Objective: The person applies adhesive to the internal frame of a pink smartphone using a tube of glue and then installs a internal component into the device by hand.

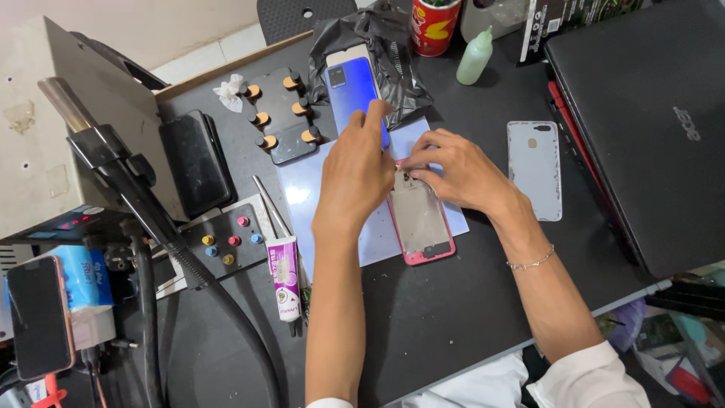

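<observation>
A pink-framed phone body (419, 224) lies open side up on a pale blue work mat (307, 189) in the middle of the black table. My left hand (355, 172) rests over its upper left corner, fingers pointing away from me. My right hand (453, 168) pinches at the phone's top edge, fingertips close together on a small part I cannot make out. A blue phone (349, 89) lies just beyond my left fingers. A white back cover (535, 168) lies to the right of my right hand.
A closed black laptop (649, 121) fills the right side. A white and purple glue tube (285, 276) and metal tweezers (270, 205) lie left of the mat. A hot-air station hose (189, 264), black clamp block (283, 113), black bag (385, 45), green dropper bottle (476, 57) and red can (435, 26) surround it.
</observation>
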